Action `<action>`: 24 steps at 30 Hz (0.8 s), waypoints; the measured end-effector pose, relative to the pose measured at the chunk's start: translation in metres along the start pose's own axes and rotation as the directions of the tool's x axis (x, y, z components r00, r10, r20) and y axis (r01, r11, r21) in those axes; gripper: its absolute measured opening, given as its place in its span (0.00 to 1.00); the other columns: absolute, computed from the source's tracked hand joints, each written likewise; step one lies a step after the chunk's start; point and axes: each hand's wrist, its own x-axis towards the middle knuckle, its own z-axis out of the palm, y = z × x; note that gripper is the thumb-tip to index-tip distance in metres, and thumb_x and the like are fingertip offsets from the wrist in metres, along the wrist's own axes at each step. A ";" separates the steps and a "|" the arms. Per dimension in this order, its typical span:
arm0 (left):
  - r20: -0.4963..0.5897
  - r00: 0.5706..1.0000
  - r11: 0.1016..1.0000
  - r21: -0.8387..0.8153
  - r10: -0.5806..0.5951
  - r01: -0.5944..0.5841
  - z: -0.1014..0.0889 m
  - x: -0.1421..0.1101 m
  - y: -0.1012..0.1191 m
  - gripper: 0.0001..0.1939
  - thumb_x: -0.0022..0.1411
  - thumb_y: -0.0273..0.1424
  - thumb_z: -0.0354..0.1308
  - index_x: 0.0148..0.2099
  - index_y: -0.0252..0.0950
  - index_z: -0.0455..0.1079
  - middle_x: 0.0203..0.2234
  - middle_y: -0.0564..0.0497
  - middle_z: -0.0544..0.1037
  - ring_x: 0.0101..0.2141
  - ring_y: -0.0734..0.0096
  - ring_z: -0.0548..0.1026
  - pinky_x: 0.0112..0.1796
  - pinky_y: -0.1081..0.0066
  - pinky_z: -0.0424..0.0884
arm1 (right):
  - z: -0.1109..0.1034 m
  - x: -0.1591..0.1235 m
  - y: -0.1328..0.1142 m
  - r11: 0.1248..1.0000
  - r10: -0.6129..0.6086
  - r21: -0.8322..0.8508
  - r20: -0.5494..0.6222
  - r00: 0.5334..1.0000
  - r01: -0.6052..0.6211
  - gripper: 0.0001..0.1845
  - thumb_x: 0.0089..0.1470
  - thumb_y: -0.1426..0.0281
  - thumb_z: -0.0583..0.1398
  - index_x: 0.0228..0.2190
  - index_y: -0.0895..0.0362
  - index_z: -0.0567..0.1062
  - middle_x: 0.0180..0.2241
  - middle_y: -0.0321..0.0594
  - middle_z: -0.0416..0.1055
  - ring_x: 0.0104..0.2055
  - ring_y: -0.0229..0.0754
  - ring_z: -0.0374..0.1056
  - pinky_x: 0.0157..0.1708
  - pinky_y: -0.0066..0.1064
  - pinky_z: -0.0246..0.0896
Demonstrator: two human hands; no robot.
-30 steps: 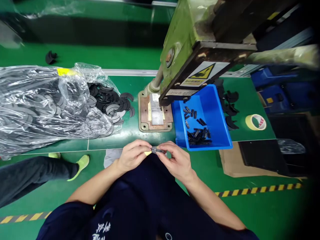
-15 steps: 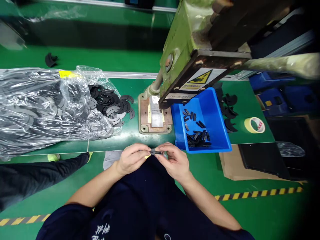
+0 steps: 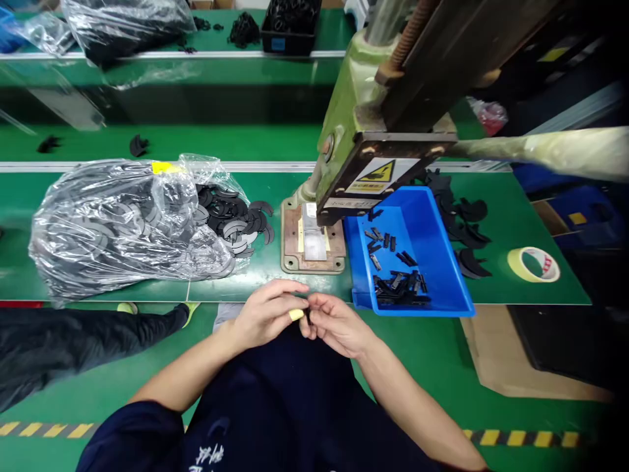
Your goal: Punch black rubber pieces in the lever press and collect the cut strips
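My left hand (image 3: 269,314) and my right hand (image 3: 340,322) meet just off the table's front edge. Between their fingertips is a small black plastic part (image 3: 308,316), mostly covered by the fingers. Both hands are closed in a pinch around it. A yellow covering wraps the left thumb tip. Ahead of the hands stands a green hand press (image 3: 339,124), whose base plate (image 3: 289,262) carries a metal block (image 3: 314,244). To the right of the press, a blue bin (image 3: 442,262) has several small black parts (image 3: 400,288) lying in it.
At left lies a clear plastic bag (image 3: 113,229) of dark curved pieces, some spilling out (image 3: 240,229). More curved pieces (image 3: 472,226) and a tape roll (image 3: 533,264) are at right. The press lever (image 3: 555,149) juts rightward. Another person's leg (image 3: 88,341) shows at lower left.
The black part, earlier held level between both hands, is now turned and largely hidden by my fingers. My hands have drawn closer together. The camera view has shifted, showing more of the back shelf.
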 end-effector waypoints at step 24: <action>-0.141 0.985 0.898 0.415 -0.096 0.146 0.000 0.079 -0.098 0.07 0.68 0.29 0.55 0.39 0.34 0.73 0.35 0.47 0.79 0.39 0.67 0.77 0.43 0.67 0.73 | -0.011 -0.032 -0.019 0.958 -0.027 0.284 -0.041 0.999 0.038 0.18 0.53 0.56 0.65 0.36 0.54 0.68 0.24 0.31 0.70 0.22 0.32 0.65 0.22 0.25 0.53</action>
